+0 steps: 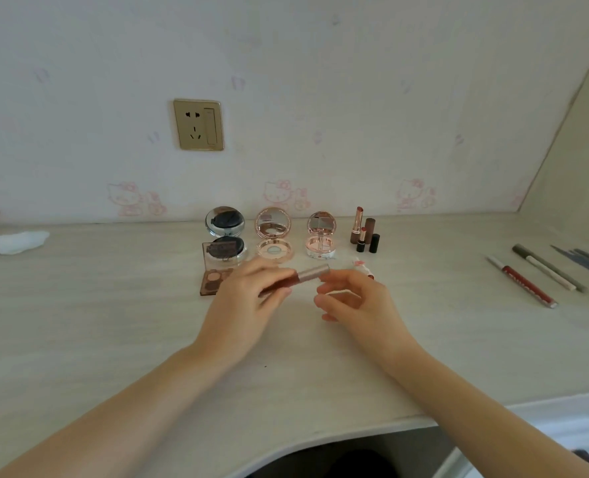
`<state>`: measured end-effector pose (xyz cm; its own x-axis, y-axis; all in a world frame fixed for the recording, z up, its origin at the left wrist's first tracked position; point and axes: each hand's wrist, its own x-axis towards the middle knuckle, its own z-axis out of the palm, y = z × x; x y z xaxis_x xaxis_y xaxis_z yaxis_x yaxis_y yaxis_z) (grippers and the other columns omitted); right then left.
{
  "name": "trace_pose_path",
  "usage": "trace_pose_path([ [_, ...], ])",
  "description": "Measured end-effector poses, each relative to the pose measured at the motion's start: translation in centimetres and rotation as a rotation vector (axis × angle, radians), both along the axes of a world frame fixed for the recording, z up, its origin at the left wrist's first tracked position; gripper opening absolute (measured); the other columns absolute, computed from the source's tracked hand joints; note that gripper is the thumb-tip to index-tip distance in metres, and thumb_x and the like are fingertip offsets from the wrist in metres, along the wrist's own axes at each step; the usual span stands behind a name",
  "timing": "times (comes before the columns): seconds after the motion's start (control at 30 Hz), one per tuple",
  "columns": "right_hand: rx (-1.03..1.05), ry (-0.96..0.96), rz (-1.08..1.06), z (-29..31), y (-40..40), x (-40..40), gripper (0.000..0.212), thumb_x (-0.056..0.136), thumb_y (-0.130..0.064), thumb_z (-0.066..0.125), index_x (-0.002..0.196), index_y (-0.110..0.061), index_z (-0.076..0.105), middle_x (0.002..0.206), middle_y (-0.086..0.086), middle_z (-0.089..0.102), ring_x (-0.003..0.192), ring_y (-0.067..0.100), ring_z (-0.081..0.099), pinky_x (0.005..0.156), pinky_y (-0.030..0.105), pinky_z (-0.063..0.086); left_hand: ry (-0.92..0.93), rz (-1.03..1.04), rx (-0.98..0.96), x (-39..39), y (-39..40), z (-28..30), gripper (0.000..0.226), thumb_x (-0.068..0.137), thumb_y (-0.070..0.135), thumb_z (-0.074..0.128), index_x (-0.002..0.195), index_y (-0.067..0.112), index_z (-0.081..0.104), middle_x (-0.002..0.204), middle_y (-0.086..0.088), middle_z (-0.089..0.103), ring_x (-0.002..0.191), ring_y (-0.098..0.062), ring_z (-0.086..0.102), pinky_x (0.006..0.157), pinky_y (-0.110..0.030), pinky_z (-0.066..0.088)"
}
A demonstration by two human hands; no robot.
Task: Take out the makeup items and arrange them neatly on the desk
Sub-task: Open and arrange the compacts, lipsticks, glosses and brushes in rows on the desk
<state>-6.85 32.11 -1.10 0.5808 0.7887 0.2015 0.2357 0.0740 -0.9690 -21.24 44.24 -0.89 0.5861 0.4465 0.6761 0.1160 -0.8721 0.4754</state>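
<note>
Left hand (248,294) grips lip gloss tube (298,276); right hand (351,298) loosely open before compacts (274,236).

No word, brand or number is showing clearly enough to read. The red pen-shaped tube (527,286), lying well to the right of the wall socket (198,124), is carrying pale lettering along its barrel, but it is blurring into unreadable marks at this distance.

3 open compacts (273,236), 1 palette (213,277), 4 lipsticks (364,231), approx. 5 pens (548,270).
</note>
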Motion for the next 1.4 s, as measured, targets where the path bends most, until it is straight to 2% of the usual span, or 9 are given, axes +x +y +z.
trace_pose_path([
  [0.1,0.032,-0.036,0.039,-0.4,-0.3,0.1,0.026,0.080,-0.015,0.075,0.105,-0.019,0.068,0.085,0.001,0.073,0.081,0.017,0.071,0.067,0.028,0.059,0.077,0.017,0.187,-0.4,-0.3,-0.9,0.028,0.083,0.012,0.073,0.110,0.015,0.072,0.096,0.004,0.063,0.087,-0.019,0.059,0.077,-0.035,0.050],
  [0.23,0.021,-0.174,0.000,-0.6,-0.3,0.1,0.011,0.087,-0.024,0.067,0.082,-0.032,0.072,0.076,-0.006,0.073,0.076,0.009,0.069,0.066,0.021,0.055,0.091,0.026,0.279,-0.7,-0.3,-1.2,0.029,0.079,0.011,0.076,0.108,0.014,0.073,0.094,0.003,0.066,0.086,-0.018,0.058,0.073,-0.034,0.051],
  [0.43,0.032,-0.274,-0.013,-0.5,-0.6,0.1,0.021,0.085,-0.021,0.068,0.076,-0.041,0.069,0.077,-0.014,0.072,0.071,0.007,0.069,0.071,0.016,0.054,0.065,0.032,0.153,-1.3,-0.6,-1.0,0.020,0.073,0.011,0.081,0.091,0.014,0.072,0.081,0.005,0.064,0.080,-0.014,0.058,0.068,-0.033,0.048],
  [0.7,0.018,-0.354,-0.008,-0.4,-0.9,0.0,0.027,0.086,-0.020,0.068,0.079,-0.046,0.069,0.082,-0.023,0.070,0.082,0.001,0.065,0.076,0.008,0.047,0.055,0.007,0.109,-1.4,-0.7,-0.9,0.020,0.074,0.012,0.080,0.092,0.016,0.073,0.079,0.006,0.061,0.079,-0.007,0.054,0.069,-0.030,0.046],
  [0.9,0.032,-0.395,-0.022,-0.4,-1.1,-0.1,0.030,0.086,-0.021,0.068,0.079,-0.050,0.067,0.080,-0.021,0.069,0.080,0.005,0.063,0.077,0.012,0.047,0.034,-0.017,0.007,-1.3,-0.6,-0.9,0.023,0.073,0.012,0.081,0.094,0.018,0.075,0.080,0.004,0.061,0.077,-0.005,0.056,0.072,-0.028,0.048],
  [1.07,0.076,-0.468,-0.029,-0.6,-1.1,0.1,0.022,0.084,-0.020,0.069,0.089,-0.041,0.072,0.082,-0.019,0.069,0.084,0.003,0.061,0.082,0.015,0.045,0.024,-0.038,-0.048,-1.5,-0.2,-1.0,0.023,0.074,0.014,0.080,0.096,0.021,0.076,0.080,0.003,0.063,0.077,-0.006,0.057,0.072,-0.027,0.046],
  [1.23,0.129,-0.467,0.006,-1.0,-1.0,0.1,0.029,0.079,-0.002,0.073,0.085,-0.030,0.077,0.101,-0.011,0.064,0.099,0.001,0.061,0.085,0.015,0.048,0.028,-0.038,-0.046,-1.4,-0.2,-1.0,0.022,0.075,0.017,0.078,0.097,0.021,0.076,0.080,0.003,0.064,0.076,-0.005,0.058,0.072,-0.029,0.047],
  [1.33,0.061,-0.361,0.001,-0.8,-1.0,0.3,0.034,0.080,-0.022,0.075,0.108,-0.040,0.066,0.106,-0.019,0.065,0.102,0.000,0.060,0.082,0.017,0.052,0.029,-0.035,-0.038,-1.4,-0.2,-1.0,0.023,0.074,0.014,0.080,0.096,0.020,0.076,0.081,0.004,0.063,0.076,-0.005,0.058,0.072,-0.029,0.048],
  [1.4,-0.015,-0.315,-0.052,-0.7,-0.9,0.2,0.020,0.084,-0.037,0.066,0.104,-0.040,0.065,0.092,-0.022,0.069,0.088,-0.006,0.062,0.074,0.017,0.048,0.025,-0.033,-0.027,-1.5,-0.2,-0.9,0.024,0.073,0.012,0.081,0.095,0.018,0.076,0.080,0.003,0.063,0.076,-0.005,0.056,0.071,-0.027,0.047],
])
